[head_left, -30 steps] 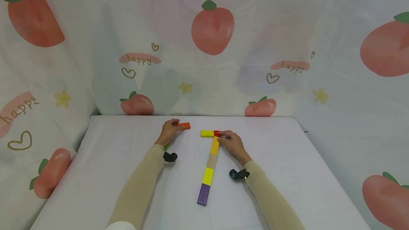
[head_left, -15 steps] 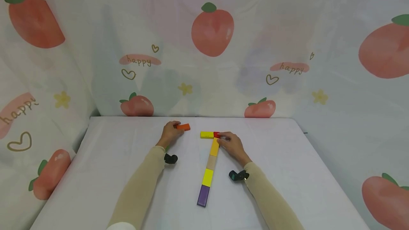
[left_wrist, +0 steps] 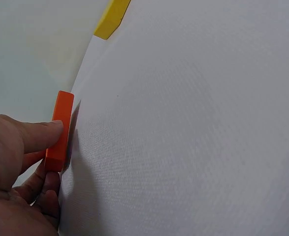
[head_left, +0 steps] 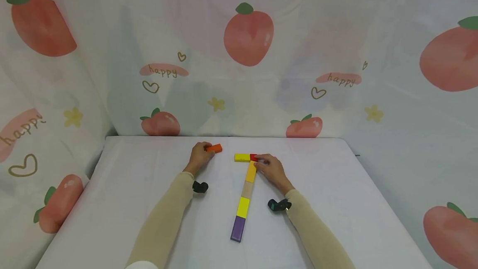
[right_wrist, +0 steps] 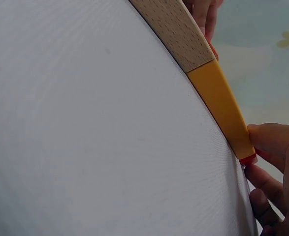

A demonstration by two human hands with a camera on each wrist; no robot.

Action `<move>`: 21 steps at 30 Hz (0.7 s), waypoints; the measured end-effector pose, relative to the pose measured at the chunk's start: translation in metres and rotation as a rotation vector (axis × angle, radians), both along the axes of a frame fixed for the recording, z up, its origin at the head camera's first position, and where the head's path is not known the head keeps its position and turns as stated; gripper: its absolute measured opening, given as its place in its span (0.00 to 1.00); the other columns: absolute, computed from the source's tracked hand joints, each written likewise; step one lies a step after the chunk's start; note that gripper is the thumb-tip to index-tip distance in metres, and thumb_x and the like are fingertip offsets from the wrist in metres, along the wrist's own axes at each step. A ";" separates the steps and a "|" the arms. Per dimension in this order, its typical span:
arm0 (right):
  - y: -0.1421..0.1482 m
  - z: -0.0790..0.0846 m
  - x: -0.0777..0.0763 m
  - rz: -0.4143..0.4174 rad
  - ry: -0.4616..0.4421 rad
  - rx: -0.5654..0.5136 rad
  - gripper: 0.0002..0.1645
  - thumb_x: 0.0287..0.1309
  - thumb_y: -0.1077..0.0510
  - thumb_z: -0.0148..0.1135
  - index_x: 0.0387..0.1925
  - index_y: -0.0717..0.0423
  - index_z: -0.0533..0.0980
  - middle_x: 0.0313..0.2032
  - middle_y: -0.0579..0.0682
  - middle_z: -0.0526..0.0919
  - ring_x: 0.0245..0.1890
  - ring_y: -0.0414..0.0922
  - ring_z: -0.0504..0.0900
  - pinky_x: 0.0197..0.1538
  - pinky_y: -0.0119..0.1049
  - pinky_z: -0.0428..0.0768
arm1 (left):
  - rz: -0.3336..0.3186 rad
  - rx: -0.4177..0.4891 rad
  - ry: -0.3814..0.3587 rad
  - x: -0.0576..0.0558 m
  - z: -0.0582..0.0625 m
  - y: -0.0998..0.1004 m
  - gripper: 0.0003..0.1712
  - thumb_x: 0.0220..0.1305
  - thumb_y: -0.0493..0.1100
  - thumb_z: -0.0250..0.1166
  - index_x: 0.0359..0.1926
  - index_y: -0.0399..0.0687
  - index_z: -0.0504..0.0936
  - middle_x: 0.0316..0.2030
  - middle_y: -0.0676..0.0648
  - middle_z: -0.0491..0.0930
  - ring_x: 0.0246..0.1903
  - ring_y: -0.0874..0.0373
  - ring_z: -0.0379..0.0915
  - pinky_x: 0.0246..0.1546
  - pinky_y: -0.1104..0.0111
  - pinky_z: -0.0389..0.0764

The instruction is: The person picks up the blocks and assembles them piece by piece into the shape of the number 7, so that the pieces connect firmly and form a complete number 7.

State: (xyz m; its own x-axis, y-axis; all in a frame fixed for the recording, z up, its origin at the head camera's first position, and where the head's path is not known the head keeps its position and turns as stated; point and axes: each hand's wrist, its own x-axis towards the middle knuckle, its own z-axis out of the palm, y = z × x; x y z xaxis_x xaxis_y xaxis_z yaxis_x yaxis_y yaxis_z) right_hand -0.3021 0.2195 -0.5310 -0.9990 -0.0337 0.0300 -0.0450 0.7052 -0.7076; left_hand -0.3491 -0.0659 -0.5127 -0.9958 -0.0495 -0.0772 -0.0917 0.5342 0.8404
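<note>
My left hand (head_left: 199, 157) pinches an orange rectangular block (head_left: 214, 148) near the back of the white table. In the left wrist view, the thumb lies against the long side of this orange block (left_wrist: 60, 130), with other fingers behind and below it. My right hand (head_left: 274, 170) is at the top corner of a row of blocks, its fingers round a small red block (head_left: 253, 157). The thumb touches the end of an amber block (right_wrist: 223, 108) adjoining the red one. A yellow block (head_left: 242, 157) extends left from the red block.
Toward the front, the row continues with a bare-wood block (head_left: 247, 189), a bright yellow block (head_left: 242, 207) and a purple block (head_left: 237, 228). A white cloth covers the table (head_left: 317, 219). A peach-printed curtain (head_left: 209, 53) rises behind and at both sides.
The left wrist has shifted very slightly to the right, the orange block staying in about the same place. My right hand and the row of blocks have not visibly moved.
</note>
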 end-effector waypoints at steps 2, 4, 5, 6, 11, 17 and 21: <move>0.000 0.000 0.000 0.001 -0.002 -0.003 0.24 0.62 0.47 0.64 0.59 0.44 0.78 0.61 0.52 0.77 0.58 0.54 0.73 0.64 0.54 0.71 | -0.002 -0.003 0.002 0.001 0.001 -0.001 0.22 0.64 0.37 0.65 0.58 0.39 0.78 0.57 0.37 0.74 0.56 0.46 0.71 0.63 0.55 0.72; 0.000 0.001 0.000 0.004 -0.006 -0.008 0.24 0.62 0.47 0.64 0.59 0.44 0.78 0.61 0.52 0.77 0.58 0.54 0.73 0.64 0.54 0.71 | -0.006 -0.005 0.009 0.002 0.003 -0.001 0.21 0.64 0.36 0.65 0.58 0.39 0.78 0.57 0.37 0.74 0.56 0.46 0.71 0.63 0.55 0.72; 0.001 0.001 0.000 0.007 -0.006 -0.008 0.24 0.62 0.47 0.64 0.59 0.44 0.78 0.61 0.52 0.77 0.58 0.54 0.73 0.64 0.54 0.71 | -0.008 -0.005 0.014 0.003 0.004 -0.001 0.21 0.63 0.36 0.64 0.58 0.39 0.78 0.57 0.37 0.74 0.56 0.46 0.71 0.63 0.55 0.72; 0.001 0.001 0.000 0.006 -0.010 -0.013 0.24 0.62 0.47 0.64 0.59 0.44 0.78 0.62 0.52 0.77 0.58 0.54 0.73 0.64 0.54 0.70 | -0.011 -0.004 0.020 0.004 0.005 -0.002 0.21 0.63 0.36 0.64 0.58 0.38 0.78 0.56 0.37 0.74 0.56 0.46 0.71 0.63 0.55 0.72; 0.001 0.000 0.001 0.004 -0.016 -0.012 0.24 0.62 0.47 0.64 0.59 0.44 0.78 0.62 0.52 0.77 0.59 0.55 0.73 0.64 0.54 0.70 | -0.021 -0.002 0.026 0.006 0.008 -0.003 0.21 0.63 0.36 0.64 0.58 0.39 0.78 0.56 0.38 0.74 0.55 0.46 0.71 0.62 0.55 0.72; 0.001 0.000 0.000 0.005 -0.011 -0.010 0.24 0.62 0.46 0.63 0.59 0.44 0.78 0.62 0.51 0.77 0.58 0.54 0.73 0.65 0.54 0.70 | -0.018 -0.009 0.021 0.007 0.008 -0.005 0.21 0.64 0.38 0.64 0.58 0.42 0.78 0.57 0.40 0.73 0.55 0.47 0.70 0.63 0.55 0.72; 0.000 0.001 0.000 0.005 -0.008 -0.009 0.24 0.62 0.47 0.64 0.59 0.44 0.78 0.62 0.52 0.77 0.59 0.55 0.73 0.65 0.54 0.70 | -0.021 -0.002 0.021 0.008 0.008 -0.006 0.21 0.64 0.38 0.64 0.58 0.42 0.77 0.58 0.40 0.72 0.56 0.46 0.70 0.64 0.55 0.71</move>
